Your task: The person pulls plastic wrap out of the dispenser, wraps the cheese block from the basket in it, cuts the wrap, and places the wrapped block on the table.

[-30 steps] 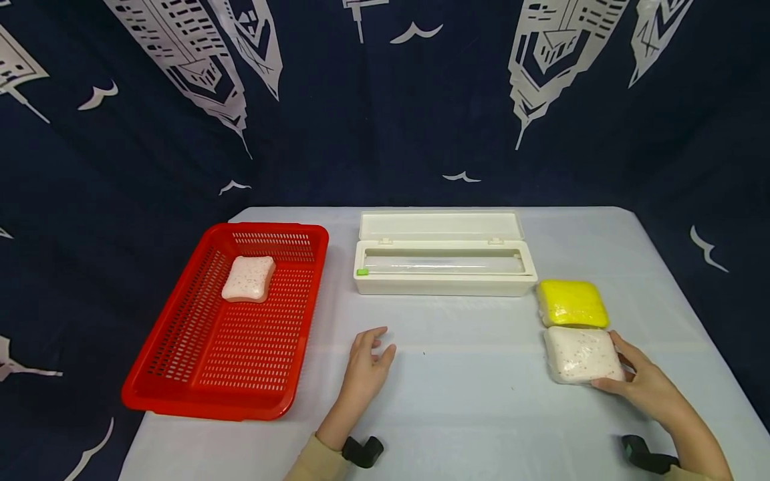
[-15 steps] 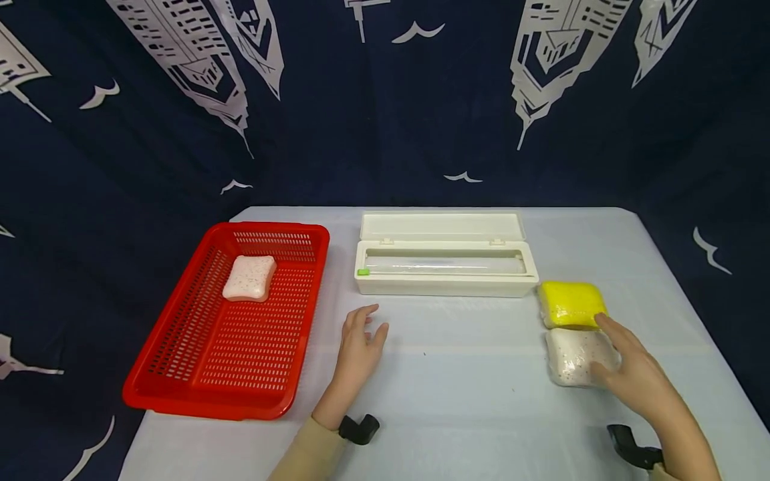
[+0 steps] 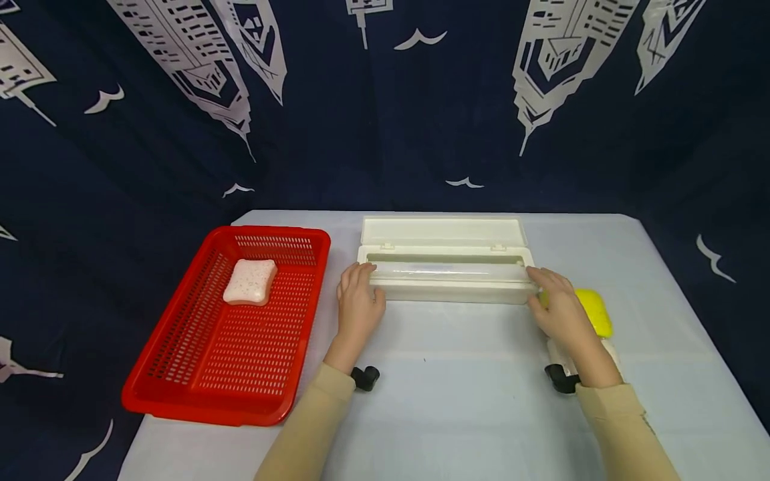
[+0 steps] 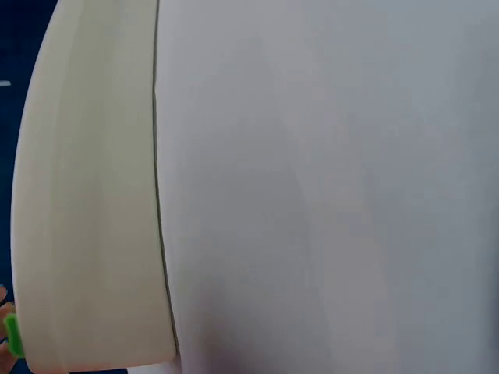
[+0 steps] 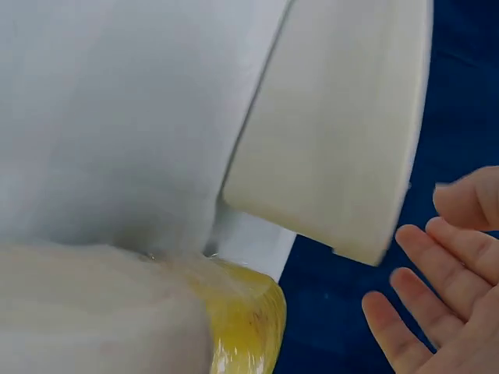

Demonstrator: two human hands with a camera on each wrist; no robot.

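A long cream cling film dispenser lies with its lid raised toward the back, a clear film roll inside. My left hand is at its left end, fingertips at the top front edge. In the left wrist view, fingertips show beside a green slider on the box. At the right end is my right hand, its fingers extended around the corner and holding nothing; the right wrist view shows the fingers spread beside the box. A film-wrapped yellow block and a wrapped white block lie partly hidden behind my right hand and wrist.
To the left stands a red perforated basket with a pale speckled, toast-shaped block in it. A white cloth covers the table. Behind hangs a dark blue curtain with white prints.
My right hand has left the wrapped white block and moved up and left to the dispenser's right end. My left hand has moved forward to its left end.
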